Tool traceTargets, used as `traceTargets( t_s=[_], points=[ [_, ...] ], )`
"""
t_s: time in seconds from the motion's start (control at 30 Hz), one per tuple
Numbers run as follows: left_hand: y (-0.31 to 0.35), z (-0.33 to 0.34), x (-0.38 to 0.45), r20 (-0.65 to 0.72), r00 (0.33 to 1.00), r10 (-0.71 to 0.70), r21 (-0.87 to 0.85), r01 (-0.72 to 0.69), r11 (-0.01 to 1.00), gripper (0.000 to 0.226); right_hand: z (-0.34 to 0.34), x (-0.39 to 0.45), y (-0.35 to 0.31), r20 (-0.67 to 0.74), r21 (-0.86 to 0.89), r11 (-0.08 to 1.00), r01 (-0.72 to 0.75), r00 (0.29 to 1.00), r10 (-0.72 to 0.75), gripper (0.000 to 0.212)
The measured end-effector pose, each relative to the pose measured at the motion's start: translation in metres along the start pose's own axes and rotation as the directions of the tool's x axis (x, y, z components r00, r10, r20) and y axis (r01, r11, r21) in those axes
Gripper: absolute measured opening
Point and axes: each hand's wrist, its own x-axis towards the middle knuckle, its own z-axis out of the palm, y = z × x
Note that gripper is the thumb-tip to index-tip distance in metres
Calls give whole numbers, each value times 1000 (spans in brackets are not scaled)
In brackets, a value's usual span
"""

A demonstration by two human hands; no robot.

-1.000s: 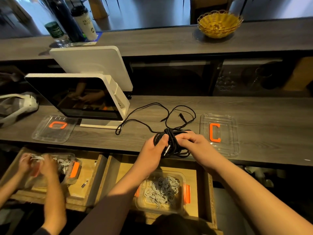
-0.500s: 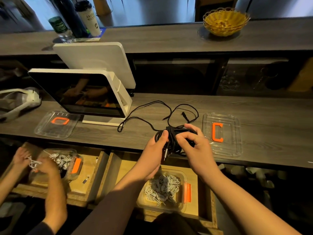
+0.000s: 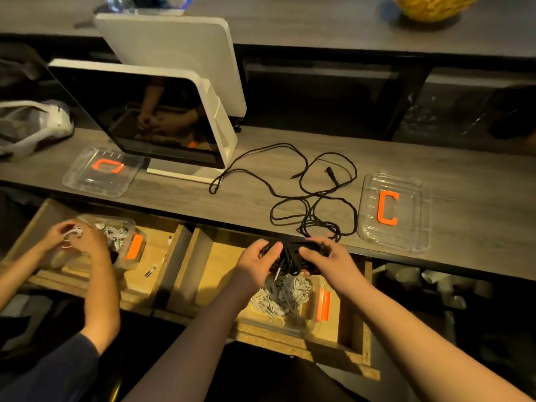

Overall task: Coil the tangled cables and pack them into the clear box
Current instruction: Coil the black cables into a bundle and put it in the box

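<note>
Lower centre of frame: left hand [image 3: 256,261] and right hand [image 3: 324,261] both grip a bundle [image 3: 290,256] of black cable, fingers curled round it from either side; a metal plug hangs from the bundle's underside. The bundle is held just past the near edge of the counter [image 3: 478,210], above an open drawer [image 3: 352,329]. In that drawer, directly under the hands, sits the clear box [image 3: 314,322] with an orange latch on its right side, holding a heap of pale grey-white cables [image 3: 280,297]. Uncoiled cable tail [image 3: 290,181] runs from the bundle up onto the counter, lying in loose loops at centre frame, its far loop reaching the foot of the monitor [image 3: 156,114]. Right of the loops, a clear lid [image 3: 417,198] with an orange clip lies flat on the counter, near the cable but apart from it. Lower left: a second person's hands [image 3: 72,237] hold white cable over a second box [image 3: 129,248] in a neighbouring drawer. Mid left on the counter: a second lid [image 3: 84,181], in front of the monitor. Far left: a white bag [image 3: 32,126]. Upper right, on the raised shelf: a yellow basket [image 3: 432,5], partly cut off by the frame edge.
</note>
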Motion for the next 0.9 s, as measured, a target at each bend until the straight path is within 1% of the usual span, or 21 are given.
traceTargets(
  t_s=[0.07,0.17,0.2,0.3,0.33,0.43,0.5,0.57,0.67,0.77,0.83,0.9],
  points=[
    [-25,-7,7,-32,999,-43,54,44,998,24,6,7,24,-9,-66,996,-58,998,58,27],
    [-58,-14,13,-29,996,-82,134,85,987,20,13,19,58,-4,-185,975,-124,992,126,23],
    [-66,-16,14,-29,995,-95,141,98,985,20,14,25,68,-10,-234,963,-136,991,137,21],
    [-85,-16,22,-54,988,-144,131,150,980,11,16,41,91,-32,-370,914,-169,985,169,15],
    [-91,-15,26,-71,984,-163,120,170,978,14,17,46,98,-33,-398,899,-183,982,185,18],
    [-114,-15,33,-140,958,-250,74,262,962,39,23,47,107,-17,-450,865,-221,971,239,34],
    [-126,-17,33,-173,944,-280,58,293,954,46,27,42,106,-7,-510,827,-237,962,272,44],
    [-126,-22,35,-189,942,-277,38,289,957,45,29,44,104,0,-571,792,-216,965,263,49],
    [-115,-29,48,-168,958,-230,74,245,967,36,28,57,89,-7,-582,790,-191,973,230,39],
    [-97,-28,63,-147,979,-139,157,162,974,14,22,72,73,-58,-545,827,-141,990,131,23],
    [-81,-24,74,-134,991,-24,279,61,958,17,17,82,60,-115,-538,840,-73,993,12,17],
    [-65,-18,88,-106,987,117,431,-60,900,24,14,93,48,-159,-573,819,-27,984,-79,18]
  ],
)
